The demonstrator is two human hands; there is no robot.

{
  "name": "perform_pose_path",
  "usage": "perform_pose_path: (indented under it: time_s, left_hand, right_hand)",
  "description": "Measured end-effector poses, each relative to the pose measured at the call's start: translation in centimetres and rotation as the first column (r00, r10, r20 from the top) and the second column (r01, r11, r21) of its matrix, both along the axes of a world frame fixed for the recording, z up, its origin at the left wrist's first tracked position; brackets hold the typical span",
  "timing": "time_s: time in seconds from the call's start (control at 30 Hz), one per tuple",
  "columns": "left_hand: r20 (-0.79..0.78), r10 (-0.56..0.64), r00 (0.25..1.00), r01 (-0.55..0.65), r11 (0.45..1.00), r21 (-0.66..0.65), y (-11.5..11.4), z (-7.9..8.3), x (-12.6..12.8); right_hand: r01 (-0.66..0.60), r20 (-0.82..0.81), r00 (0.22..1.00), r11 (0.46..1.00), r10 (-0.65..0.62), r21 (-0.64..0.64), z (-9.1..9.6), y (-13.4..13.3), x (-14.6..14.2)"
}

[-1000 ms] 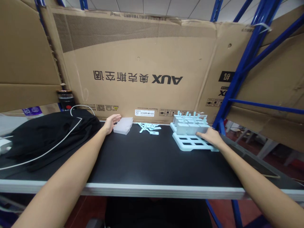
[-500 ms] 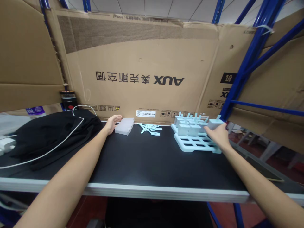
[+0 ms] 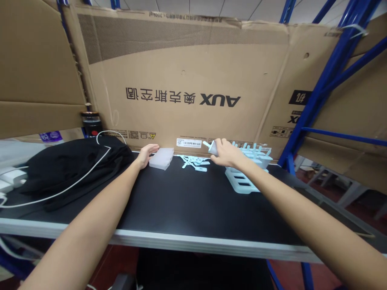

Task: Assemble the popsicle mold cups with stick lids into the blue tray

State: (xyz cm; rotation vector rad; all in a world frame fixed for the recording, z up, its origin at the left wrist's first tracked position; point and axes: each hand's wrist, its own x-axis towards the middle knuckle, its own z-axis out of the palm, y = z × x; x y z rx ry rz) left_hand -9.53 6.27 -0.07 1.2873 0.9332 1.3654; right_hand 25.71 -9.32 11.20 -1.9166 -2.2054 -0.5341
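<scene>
My right hand (image 3: 225, 153) is closed round a pale blue ice-pop mould (image 3: 212, 147), held in the air above a heap of light blue sticks (image 3: 192, 162). Behind my forearm lies the light blue mould tray (image 3: 242, 182), with several more moulds (image 3: 261, 157) standing in its far rows. My left hand (image 3: 146, 154) rests open, fingers stretched, against the left side of a clear plastic box (image 3: 162, 158) at the back of the black tabletop (image 3: 181, 201).
A large AUX cardboard sheet (image 3: 187, 76) stands along the back. A black garment (image 3: 66, 169) with a white cable (image 3: 60, 189) covers the left end, beside a dark jar (image 3: 90, 124). Blue rack posts (image 3: 320, 84) rise on the right.
My right hand lifted one mould out of the tray and carried it left, over the sticks. My left hand stayed against the clear box.
</scene>
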Motion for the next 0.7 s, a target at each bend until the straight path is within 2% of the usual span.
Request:
perform_pose_path:
  time_s: [0.13, 0.23, 0.43, 0.7]
  left_hand:
    - [-0.005, 0.004, 1.000, -0.004, 1.000, 0.008, 0.1, -0.1, 0.0]
    - [0.003, 0.003, 1.000, -0.003, 1.000, 0.008, 0.2, -0.1, -0.1]
    - [-0.007, -0.004, 1.000, 0.004, 1.000, 0.000, 0.2, -0.1, -0.1]
    - [-0.014, 0.000, 1.000, 0.000, 1.000, 0.003, 0.3, -0.1, -0.1]
  right_hand:
    - [-0.004, 0.070, 0.997, 0.996, 0.010, -0.087, -0.7, 2.3, -1.9]
    - [-0.010, 0.118, 0.993, 0.995, 0.021, -0.097, -0.5, 3.0, -2.7]
    - [-0.009, 0.154, 0.988, 0.997, 0.020, -0.070, 0.2, 3.4, -3.4]
    - [0.027, 0.157, 0.987, 0.993, -0.009, -0.117, 0.7, 3.8, -2.9]
